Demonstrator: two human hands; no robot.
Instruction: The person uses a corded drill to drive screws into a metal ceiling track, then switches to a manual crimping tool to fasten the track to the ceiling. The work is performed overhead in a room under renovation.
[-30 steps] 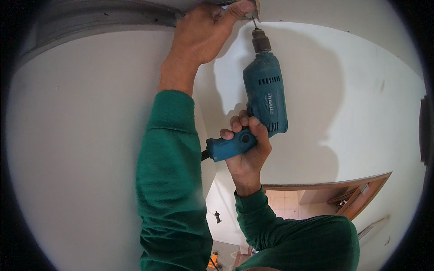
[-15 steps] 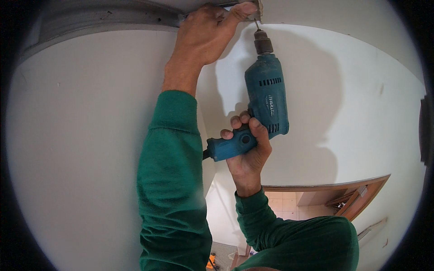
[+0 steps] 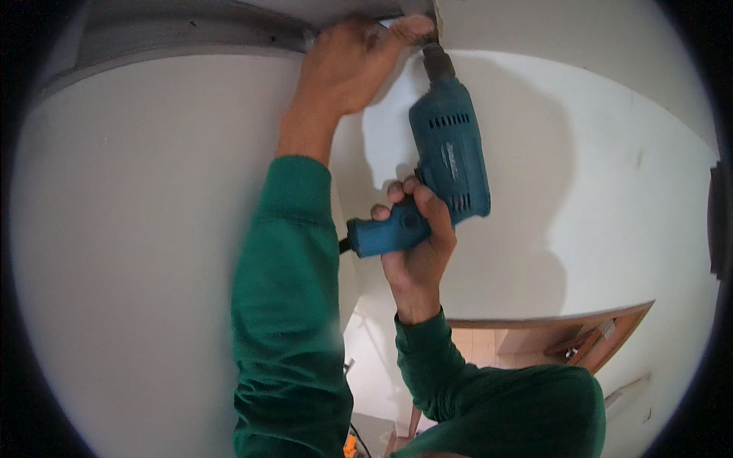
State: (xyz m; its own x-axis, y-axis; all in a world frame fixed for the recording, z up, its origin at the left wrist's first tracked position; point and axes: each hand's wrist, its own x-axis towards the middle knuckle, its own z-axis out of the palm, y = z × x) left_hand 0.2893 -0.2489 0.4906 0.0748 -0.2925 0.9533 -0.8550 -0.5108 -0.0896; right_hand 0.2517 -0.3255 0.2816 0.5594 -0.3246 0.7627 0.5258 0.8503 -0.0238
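High up, my left hand (image 3: pixel 343 65) has its fingers curled at the dark metal channel (image 3: pixel 229 27) along the ceiling edge, thumb pressed on a small piece that is blurred and mostly hidden. Below it, my right hand (image 3: pixel 416 244) grips the blue handle of a teal corded drill (image 3: pixel 447 133), pointed upward. The drill's chuck (image 3: pixel 438 62) is just under the left thumb, close to the ragged edge of the ceiling opening; its bit is hidden or too blurred to see. Both forearms wear green sleeves.
White walls (image 3: pixel 130 244) surround the work, with a ceiling panel (image 3: pixel 557 23) at upper right. Lower down are a wood-framed doorway (image 3: pixel 622 332) onto a tiled area, a small orange object (image 3: pixel 350 445) on the floor, a black cable, and a dark object (image 3: pixel 714 217) at the far right.
The drill and my right hand have risen and the drill tilts more, its chuck now up against the left thumb area. My left hand sits slightly lower in the picture.
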